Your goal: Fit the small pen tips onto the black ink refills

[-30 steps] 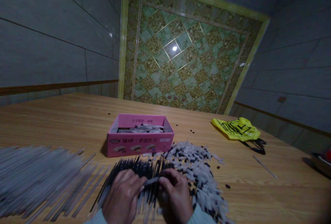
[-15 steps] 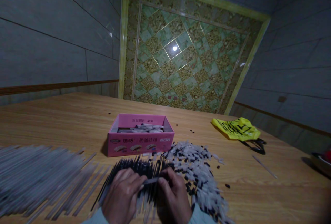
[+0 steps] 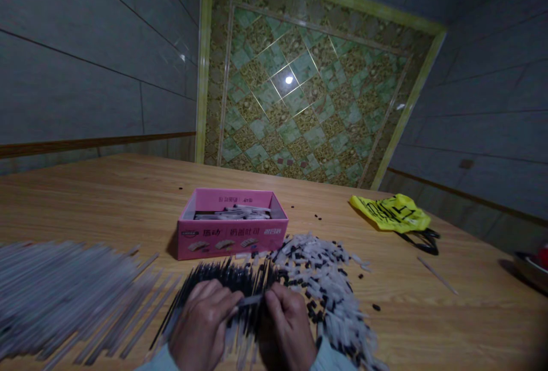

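Note:
My left hand (image 3: 204, 319) is closed on one end of a short pale translucent tube (image 3: 250, 300), held crosswise above a heap of thin dark-tipped sticks (image 3: 222, 275). At the tube's other end, my right hand (image 3: 290, 321) is closed, thumb and fingers pinched around it. Just beyond the hands stands an open pink box (image 3: 233, 240) with pale sticks inside. Small white and black pieces (image 3: 338, 302) are piled beside my right hand. To the left lie many long translucent tubes (image 3: 64, 297) side by side.
A yellow bag (image 3: 391, 213) with black handles lies at the right on the wooden table (image 3: 128, 188). A single thin stick (image 3: 437, 275) is in front of it. Part of a bowl (image 3: 531, 271) shows at the right edge. Tiny black bits are scattered about.
My right hand has shifted slightly, its fingers now drawn closer together at the tube's right end. My left hand looks unmoved.

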The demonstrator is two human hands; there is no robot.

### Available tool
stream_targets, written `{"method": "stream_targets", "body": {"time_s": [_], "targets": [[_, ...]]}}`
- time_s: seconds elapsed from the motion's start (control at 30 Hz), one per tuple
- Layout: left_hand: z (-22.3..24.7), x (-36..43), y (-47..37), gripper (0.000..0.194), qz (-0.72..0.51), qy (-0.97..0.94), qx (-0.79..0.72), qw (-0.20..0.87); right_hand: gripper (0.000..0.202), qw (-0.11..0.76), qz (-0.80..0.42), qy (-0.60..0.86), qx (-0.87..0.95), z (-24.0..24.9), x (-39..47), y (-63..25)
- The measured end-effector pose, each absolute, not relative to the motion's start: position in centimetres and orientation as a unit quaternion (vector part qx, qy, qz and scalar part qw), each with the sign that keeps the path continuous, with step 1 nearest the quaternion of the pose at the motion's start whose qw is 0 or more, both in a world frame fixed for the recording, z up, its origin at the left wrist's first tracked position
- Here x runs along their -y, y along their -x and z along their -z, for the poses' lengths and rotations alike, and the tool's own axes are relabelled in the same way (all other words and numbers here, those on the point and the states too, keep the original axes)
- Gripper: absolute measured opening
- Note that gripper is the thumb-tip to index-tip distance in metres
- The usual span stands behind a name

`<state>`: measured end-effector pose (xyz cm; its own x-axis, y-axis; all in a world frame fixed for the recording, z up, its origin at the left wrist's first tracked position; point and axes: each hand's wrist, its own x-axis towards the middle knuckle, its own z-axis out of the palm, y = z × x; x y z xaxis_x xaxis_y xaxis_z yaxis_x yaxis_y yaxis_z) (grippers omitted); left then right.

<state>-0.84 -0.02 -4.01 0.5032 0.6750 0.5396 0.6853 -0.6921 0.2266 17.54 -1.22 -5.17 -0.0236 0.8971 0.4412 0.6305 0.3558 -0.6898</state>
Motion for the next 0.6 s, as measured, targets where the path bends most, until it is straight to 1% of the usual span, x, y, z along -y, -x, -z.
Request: {"method": "stream_targets", "body": {"time_s": [0.1,0.17,0.27,0.4,0.43,0.53,0.6], "targets": [[4.18,-0.11,0.88,0.027,0.313,0.862,0.399,0.01,0.02,0.462,-0.156,0.525,0.698,5.05,1.27,-17.59],[4.19,-0.16,0.9,0.026,0.315,0.862,0.396,0.01,0.021,0.461,-0.156,0.524,0.699,5.0,1.31,-17.62],[4.05,-0.16,0.89,0.027,0.322,0.862,0.391,0.01,0.032,0.448,-0.151,0.546,0.692,4.94,1.34,-17.64],[3.99,-0.15,0.87,0.027,0.331,0.858,0.393,0.012,0.02,0.464,-0.145,0.535,0.691,4.98,1.46,-17.6],[4.05,-0.18,0.88,0.027,0.329,0.859,0.393,0.009,0.02,0.464,-0.141,0.534,0.693,5.04,1.49,-17.6],[4.34,-0.33,0.99,0.029,0.346,0.854,0.39,-0.003,0.034,0.449,-0.125,0.557,0.687,5.22,1.46,-17.71],[4.44,-0.48,1.11,0.029,0.397,0.833,0.386,-0.019,0.037,0.435,-0.117,0.576,0.682,5.06,1.34,-17.97]]}}
